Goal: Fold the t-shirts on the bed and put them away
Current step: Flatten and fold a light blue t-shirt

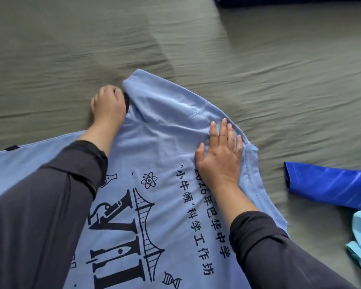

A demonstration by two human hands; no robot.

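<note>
T-shirt lies printed side up, folding barely begun; my left hand pinches the sleeve at 11 o'clock, my right hand presses flat, fingers straight. Unfolded garments wait at 3 o'clock; nothing is put away.

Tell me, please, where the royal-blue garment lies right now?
In the head view the royal-blue garment lies on the bed at the right edge, just right of the light-blue t-shirt.

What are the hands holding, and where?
The left hand grips the light blue t-shirt at its folded sleeve. The right hand only presses flat on it.
</note>
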